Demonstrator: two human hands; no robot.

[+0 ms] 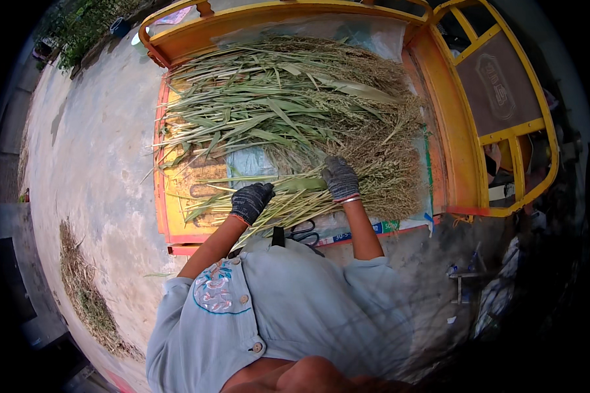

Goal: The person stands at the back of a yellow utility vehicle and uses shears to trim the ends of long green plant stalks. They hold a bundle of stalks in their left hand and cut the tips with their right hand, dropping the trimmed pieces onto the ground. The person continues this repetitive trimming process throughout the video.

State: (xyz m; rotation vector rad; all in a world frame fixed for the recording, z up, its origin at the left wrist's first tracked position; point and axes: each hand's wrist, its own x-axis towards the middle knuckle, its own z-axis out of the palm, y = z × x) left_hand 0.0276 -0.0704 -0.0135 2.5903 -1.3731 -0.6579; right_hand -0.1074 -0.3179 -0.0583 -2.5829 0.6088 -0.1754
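Long green stalks with bushy seed heads, like broomcorn point(288, 98), lie in a thick layer across the yellow cart bed point(177, 196). A smaller bundle of stalks point(295, 208) lies along the near edge, seed heads to the right. My left hand point(252, 201), in a dark knit glove, is closed on the bundle's bare stems. My right hand point(341, 178), gloved too, is closed on the stalks near the seed heads; its fingertips are partly hidden. Black-handled scissors point(304, 232) lie at the near edge, close to my shirt.
A plastic sheet point(250, 164) shows under the stalks. Yellow rails point(462, 131) bound the cart at the right, and a raised panel point(275, 16) at the back. Dry plant scraps point(88, 295) lie on the concrete floor point(98, 150) at left. A small stand point(462, 285) is at right.
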